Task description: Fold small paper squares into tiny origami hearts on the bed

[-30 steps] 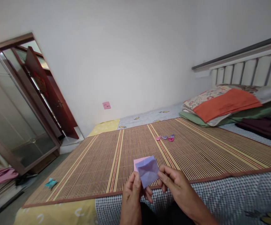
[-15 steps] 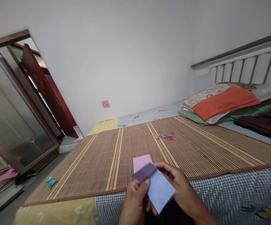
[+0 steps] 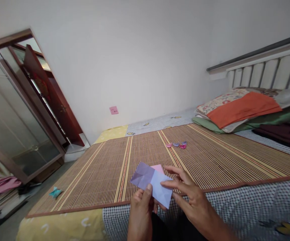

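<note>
A creased purple paper [image 3: 142, 175] is raised above the mat's near edge, its left part darker than its right. My left hand [image 3: 142, 207] pinches it from below, thumb on top near the middle crease. My right hand [image 3: 189, 192] is at the paper's right side with fingers spread, one fingertip on its surface and the thumb near its right edge. Behind it, a pink paper [image 3: 158, 168] lies mostly hidden on the mat. Small pink and purple folded pieces [image 3: 176, 144] sit farther back. A teal folded paper piece [image 3: 55, 192] rests at the mat's left.
The striped mat [image 3: 104, 174] covers the bed. Stacked pillows [image 3: 245, 108] and a dark folded cloth [image 3: 282, 135] are at the right. A pink note [image 3: 114, 110] is on the wall. At the left stand a glass-panelled door [image 3: 21, 124] and a pile of clothes [image 3: 1, 190].
The purple paper has turned and shifted left, its darker part now lying more open and covering more of the pink paper. My right hand's fingers have spread apart.
</note>
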A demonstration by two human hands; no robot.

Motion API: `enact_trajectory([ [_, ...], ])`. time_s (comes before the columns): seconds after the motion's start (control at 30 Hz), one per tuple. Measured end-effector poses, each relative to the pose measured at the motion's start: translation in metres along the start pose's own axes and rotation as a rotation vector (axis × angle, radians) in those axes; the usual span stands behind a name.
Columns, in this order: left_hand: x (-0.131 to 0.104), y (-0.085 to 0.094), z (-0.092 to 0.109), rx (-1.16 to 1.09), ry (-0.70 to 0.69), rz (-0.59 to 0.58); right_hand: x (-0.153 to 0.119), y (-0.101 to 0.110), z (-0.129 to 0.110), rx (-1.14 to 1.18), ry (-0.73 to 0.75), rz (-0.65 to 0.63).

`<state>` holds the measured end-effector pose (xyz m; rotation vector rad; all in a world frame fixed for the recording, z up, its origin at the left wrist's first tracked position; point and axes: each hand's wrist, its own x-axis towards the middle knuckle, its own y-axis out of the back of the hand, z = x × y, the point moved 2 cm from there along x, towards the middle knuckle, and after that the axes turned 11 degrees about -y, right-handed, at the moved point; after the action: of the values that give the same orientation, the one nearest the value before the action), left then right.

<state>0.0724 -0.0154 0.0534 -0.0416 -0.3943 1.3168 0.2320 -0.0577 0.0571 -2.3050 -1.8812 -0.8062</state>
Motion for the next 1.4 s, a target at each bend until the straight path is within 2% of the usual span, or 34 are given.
enact_trajectory([
  [0.2, -0.004, 0.004, -0.002, -0.080, 0.031, 0.079, 0.000, -0.002, -0.007, -0.081, 0.048, -0.041],
  [0.5, -0.009, -0.005, 0.011, -0.350, 0.068, 0.005, 0.000, 0.000, -0.013, -0.109, 0.062, -0.058],
  [0.83, -0.007, -0.009, 0.009, -0.391, 0.069, -0.051, 0.000, -0.002, -0.005, -0.001, 0.000, 0.062],
  [1.03, -0.009, -0.010, 0.006, -0.503, 0.156, -0.031, 0.001, 0.002, -0.006, -0.075, 0.124, 0.249],
  [1.13, -0.009, -0.010, 0.000, -0.504, 0.171, -0.031, 0.001, 0.002, -0.007, -0.097, 0.132, 0.283],
  [1.4, -0.011, -0.015, -0.002, -0.444, 0.116, -0.023, 0.003, -0.003, -0.004, -0.165, -0.022, 0.291],
])
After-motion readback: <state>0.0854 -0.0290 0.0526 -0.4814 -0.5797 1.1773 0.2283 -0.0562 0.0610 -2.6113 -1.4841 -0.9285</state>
